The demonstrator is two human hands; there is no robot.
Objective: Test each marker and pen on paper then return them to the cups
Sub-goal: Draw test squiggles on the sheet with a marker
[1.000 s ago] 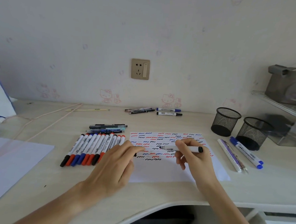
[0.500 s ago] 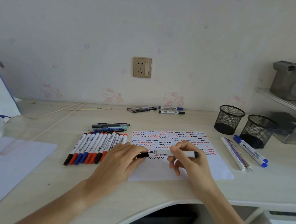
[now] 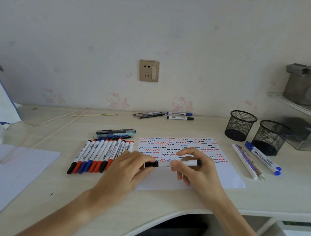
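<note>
Marker (image 3: 177,163) gripped by right hand (image 3: 197,169), left hand (image 3: 130,167) pinching cap (over paper (image 3: 233,180)).

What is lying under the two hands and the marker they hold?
The paper with red, blue and black squiggles lies under the left hand, right hand and black marker. The squiggles directly beneath the hands are covered.

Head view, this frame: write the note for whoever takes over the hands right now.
Left hand pinches the black cap; right hand grips the marker, held level over the paper. Cap looks seated on the marker.
Paper's upper half is filled with red, blue and black squiggles.
Both mesh cups look empty.
Row of markers lies left of the paper; more pens by the wall and beside the cups.
Left: finish any untested ones, then return everything to the cups.
</note>
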